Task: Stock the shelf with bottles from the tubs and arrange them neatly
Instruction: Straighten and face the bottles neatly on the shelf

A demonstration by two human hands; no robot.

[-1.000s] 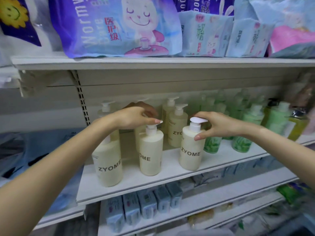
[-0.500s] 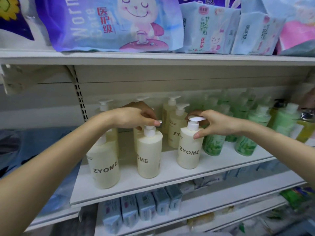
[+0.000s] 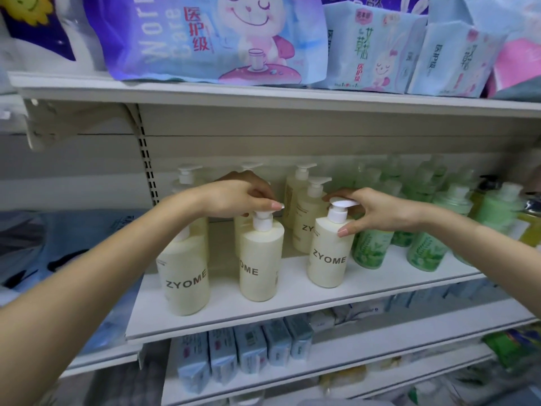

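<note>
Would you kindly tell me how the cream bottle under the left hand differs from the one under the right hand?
The left-hand bottle is turned, showing only OME; the right-hand bottle shows ZYOME in full. The left hand covers its pump head; the right hand leaves its white pump head showing. Both are cream and upright on one shelf.

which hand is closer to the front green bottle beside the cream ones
Right. The right hand is just above the green bottle, gripping the adjacent cream bottle by its pump; the left hand is farther left, on the middle bottle.
</note>
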